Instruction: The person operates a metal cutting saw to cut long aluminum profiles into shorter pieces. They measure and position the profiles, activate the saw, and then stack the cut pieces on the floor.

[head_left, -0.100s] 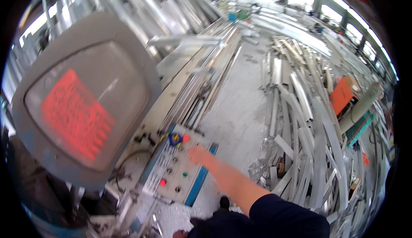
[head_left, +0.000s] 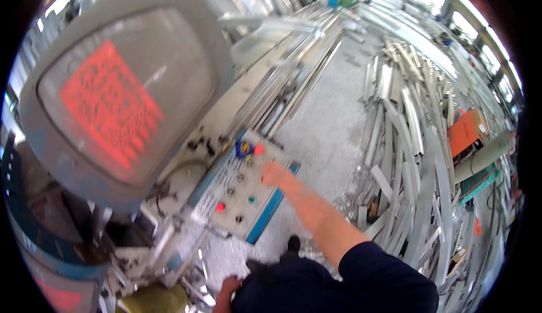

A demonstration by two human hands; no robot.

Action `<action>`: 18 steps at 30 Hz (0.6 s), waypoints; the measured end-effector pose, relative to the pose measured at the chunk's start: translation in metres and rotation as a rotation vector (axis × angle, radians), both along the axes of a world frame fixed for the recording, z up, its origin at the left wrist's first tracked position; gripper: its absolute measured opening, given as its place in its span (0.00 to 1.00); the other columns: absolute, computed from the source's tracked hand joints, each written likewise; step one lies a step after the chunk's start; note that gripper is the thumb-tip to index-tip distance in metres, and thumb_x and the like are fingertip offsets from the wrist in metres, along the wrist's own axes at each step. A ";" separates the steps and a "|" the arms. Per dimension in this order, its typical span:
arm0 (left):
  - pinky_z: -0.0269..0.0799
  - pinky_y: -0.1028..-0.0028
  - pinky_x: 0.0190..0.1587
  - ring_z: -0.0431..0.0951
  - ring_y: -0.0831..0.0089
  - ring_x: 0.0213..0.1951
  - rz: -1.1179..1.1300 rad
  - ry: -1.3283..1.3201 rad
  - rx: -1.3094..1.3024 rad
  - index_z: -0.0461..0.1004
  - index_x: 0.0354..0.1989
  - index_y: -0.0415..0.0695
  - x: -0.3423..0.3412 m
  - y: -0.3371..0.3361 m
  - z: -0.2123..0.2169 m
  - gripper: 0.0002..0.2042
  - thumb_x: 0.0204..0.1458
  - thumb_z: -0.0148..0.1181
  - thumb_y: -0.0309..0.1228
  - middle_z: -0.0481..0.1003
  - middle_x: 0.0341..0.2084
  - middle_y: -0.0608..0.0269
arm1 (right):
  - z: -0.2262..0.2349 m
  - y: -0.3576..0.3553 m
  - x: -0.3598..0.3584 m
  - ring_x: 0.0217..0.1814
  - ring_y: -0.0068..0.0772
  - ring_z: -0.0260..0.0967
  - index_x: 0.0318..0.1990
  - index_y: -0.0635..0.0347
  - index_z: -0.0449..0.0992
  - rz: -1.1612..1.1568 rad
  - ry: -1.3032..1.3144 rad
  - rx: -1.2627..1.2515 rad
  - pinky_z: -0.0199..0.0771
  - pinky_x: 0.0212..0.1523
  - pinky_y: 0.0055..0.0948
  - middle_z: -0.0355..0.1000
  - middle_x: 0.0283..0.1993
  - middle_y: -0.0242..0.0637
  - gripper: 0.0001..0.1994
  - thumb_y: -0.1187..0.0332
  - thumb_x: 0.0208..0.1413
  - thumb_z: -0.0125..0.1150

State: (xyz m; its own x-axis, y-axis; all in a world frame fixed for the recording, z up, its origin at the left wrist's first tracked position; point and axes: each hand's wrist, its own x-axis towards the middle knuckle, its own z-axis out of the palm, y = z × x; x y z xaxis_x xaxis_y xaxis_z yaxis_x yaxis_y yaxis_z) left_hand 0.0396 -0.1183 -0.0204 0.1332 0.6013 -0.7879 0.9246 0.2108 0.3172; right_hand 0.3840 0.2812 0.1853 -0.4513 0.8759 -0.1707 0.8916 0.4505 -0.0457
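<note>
Our right hand (head_left: 275, 173) is stretched out to the control panel (head_left: 243, 191), a pale grey slab with a blue edge that tilts up toward us, so that its buttons face whoever stands at the machine. The hand rests on the panel's upper right part, just below the round red button (head_left: 259, 150) and to the right of the blue and yellow knob (head_left: 244, 148); it grasps nothing, and since motion blur smears the fingers, we cannot tell whether they are spread or curled, nor exactly which button they press. Lower on the panel a small red lamp (head_left: 220, 207) glows beside a green button (head_left: 251, 199), both apart from the hand. Our left hand (head_left: 226, 290) hangs low by our body at the bottom of the view, near our dark blue clothing, touching nothing that we can make out, and too small to read its grip. Above the panel to our left hangs a grey monitor (head_left: 130, 98) with a red glowing screen, angled down so it can be read from here. To our right, silvery metal profiles (head_left: 406, 160) lie stacked in long bundles on the floor, with an orange box (head_left: 466, 132) beyond them.
</note>
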 end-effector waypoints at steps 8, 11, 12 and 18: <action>0.70 0.62 0.56 0.76 0.52 0.50 0.284 -0.046 0.073 0.78 0.47 0.40 -0.037 0.008 0.100 0.28 0.49 0.55 0.51 0.77 0.45 0.44 | 0.030 0.018 -0.059 0.40 0.48 0.77 0.32 0.60 0.81 0.051 0.022 -0.105 0.75 0.42 0.43 0.78 0.36 0.46 0.14 0.60 0.44 0.59; 0.68 0.62 0.58 0.75 0.52 0.52 0.302 -0.060 0.080 0.77 0.48 0.40 -0.024 0.010 0.087 0.28 0.49 0.54 0.52 0.76 0.48 0.45 | 0.035 0.017 -0.038 0.42 0.48 0.77 0.35 0.58 0.82 0.049 -0.015 -0.101 0.76 0.45 0.43 0.78 0.38 0.47 0.16 0.56 0.48 0.58; 0.68 0.62 0.58 0.75 0.52 0.53 0.300 -0.066 0.104 0.77 0.49 0.41 -0.023 0.016 0.085 0.28 0.49 0.54 0.52 0.76 0.48 0.46 | 0.037 0.017 -0.033 0.42 0.51 0.75 0.32 0.57 0.81 0.062 0.032 -0.070 0.75 0.42 0.45 0.77 0.36 0.49 0.12 0.62 0.44 0.58; 0.67 0.62 0.58 0.73 0.52 0.54 0.364 -0.056 0.128 0.76 0.51 0.42 -0.040 0.014 0.092 0.29 0.51 0.53 0.53 0.75 0.49 0.47 | -0.016 -0.069 -0.036 0.48 0.54 0.70 0.46 0.61 0.73 -0.280 0.708 0.344 0.72 0.46 0.44 0.72 0.44 0.54 0.18 0.66 0.47 0.65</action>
